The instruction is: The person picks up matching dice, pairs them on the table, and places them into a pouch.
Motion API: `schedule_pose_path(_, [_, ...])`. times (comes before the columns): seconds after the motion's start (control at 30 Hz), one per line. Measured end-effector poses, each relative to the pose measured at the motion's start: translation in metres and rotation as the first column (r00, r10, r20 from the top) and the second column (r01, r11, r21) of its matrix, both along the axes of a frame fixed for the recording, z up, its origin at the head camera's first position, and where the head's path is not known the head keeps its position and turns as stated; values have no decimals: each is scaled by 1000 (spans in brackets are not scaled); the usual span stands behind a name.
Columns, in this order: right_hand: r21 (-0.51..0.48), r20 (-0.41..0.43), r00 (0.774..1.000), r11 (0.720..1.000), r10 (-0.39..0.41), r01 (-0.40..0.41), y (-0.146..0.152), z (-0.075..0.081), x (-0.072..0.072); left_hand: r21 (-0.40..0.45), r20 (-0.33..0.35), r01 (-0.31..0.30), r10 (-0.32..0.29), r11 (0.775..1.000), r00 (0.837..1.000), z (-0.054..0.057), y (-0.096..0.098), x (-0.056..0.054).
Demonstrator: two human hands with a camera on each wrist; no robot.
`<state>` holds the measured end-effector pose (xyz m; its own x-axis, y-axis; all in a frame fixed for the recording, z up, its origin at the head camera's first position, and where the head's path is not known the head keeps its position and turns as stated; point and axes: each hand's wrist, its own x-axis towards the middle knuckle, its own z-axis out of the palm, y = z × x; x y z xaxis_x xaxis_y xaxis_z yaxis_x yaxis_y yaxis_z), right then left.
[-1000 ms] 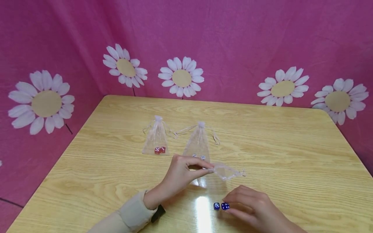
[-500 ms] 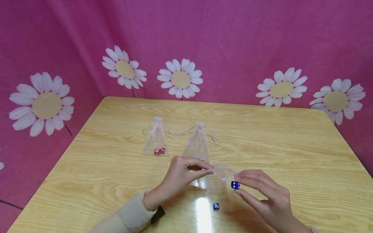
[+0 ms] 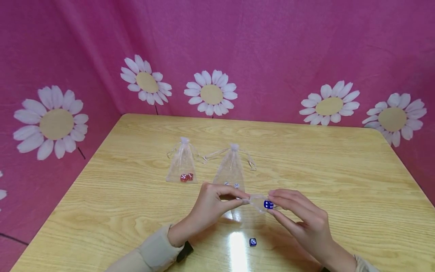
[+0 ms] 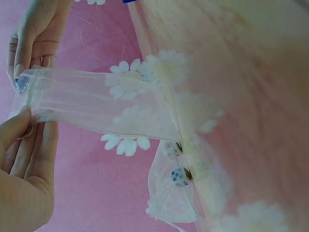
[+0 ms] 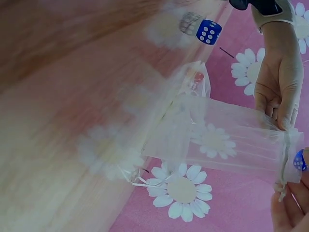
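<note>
My left hand [image 3: 205,207] pinches one side of the mouth of a sheer white drawstring pouch [image 4: 106,101], which hangs between both hands with its mouth spread. At the mouth's other side, my right hand [image 3: 306,221] holds a blue die [image 3: 268,204] between thumb and fingers. That die sits at the opening; in the left wrist view it shows partly behind the mesh. A second blue die [image 5: 209,32] lies on the table, below and between the hands in the head view.
Two closed sheer pouches lie further back on the wooden table [image 3: 323,162]. The left pouch [image 3: 183,160] contains red dice [image 3: 187,177]; the nearer one [image 3: 231,166] contains white dice [image 3: 236,185], partly behind my left hand. A pink flowered cloth [image 3: 265,56] hangs around the table.
My right hand has picked one blue die off the table and brought it up and forward to the pouch's mouth. The left hand has stayed in place, pinching the pouch.
</note>
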<state>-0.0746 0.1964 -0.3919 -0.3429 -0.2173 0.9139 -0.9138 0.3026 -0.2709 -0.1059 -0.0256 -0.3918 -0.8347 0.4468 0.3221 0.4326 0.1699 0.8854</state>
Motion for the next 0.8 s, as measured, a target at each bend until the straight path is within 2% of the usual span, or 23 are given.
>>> schedule_pose_path(0.27, [29,18,1000,1000,-12,11,0,-1,-1,1,7,5,-5,1000,1000,0,0,-1])
schedule_pose_path(0.63, [44,13,1000,999,11,-12,1,-4,-2,-5,0,12,-12,1000,1000,-1,0,-1])
schedule_pose_path(0.8, [38,9,1000,999,2,-3,1,-5,-1,-4,21,9,-9,1000,1000,-1,-1,-1])
